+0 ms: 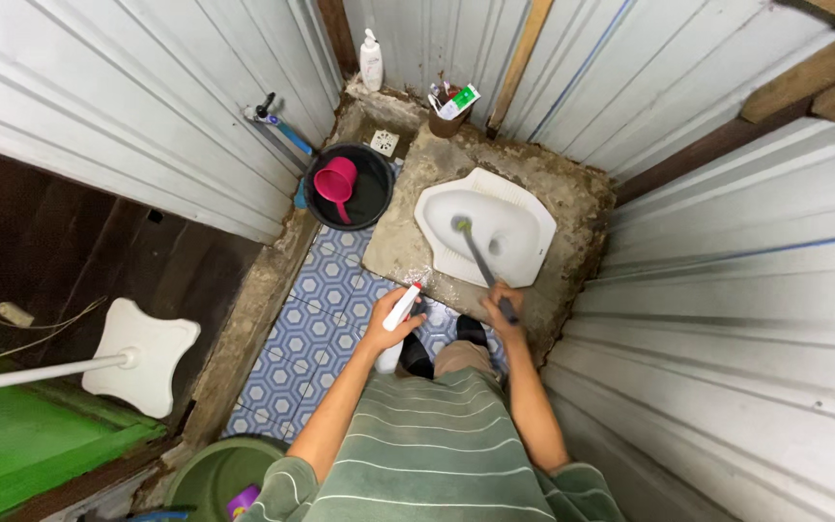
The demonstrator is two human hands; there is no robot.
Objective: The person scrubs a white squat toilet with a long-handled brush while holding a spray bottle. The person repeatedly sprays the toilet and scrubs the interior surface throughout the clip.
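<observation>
Both hands busy over the squat toilet [524,217]. Right hand [504,302] wrapped shut around the handle of a toilet brush [475,253]; brush head sits inside the white bowl, toward its far left end. Left hand [386,324] clenched around a spray bottle [401,309], white with a red nozzle, nozzle aimed up toward the toilet's near left corner, held just short of the concrete slab [408,242] the toilet is set into.

Step in hand looks like scrubbing the bowl, with the spray held ready. Next move likely calls for working the brush head around the bowl walls and keeping the nozzle pointed into the bowl, not onto the slab; can't tell if any cleaner is already in there.

Outward from the toilet: left of it, a black bucket [350,186] with a pink dipper [337,181] inside, and a tap [265,111] on the wall above the bucket. Behind the toilet, a brown cup [446,121] with toothbrushes and a tube, and a white pump bottle [371,60] in the corner. Blue patterned floor tiles [306,333] run from the toilet's near left side toward the person. Corrugated metal walls [727,290] all round. Near bottom, a green tub [215,474].
</observation>
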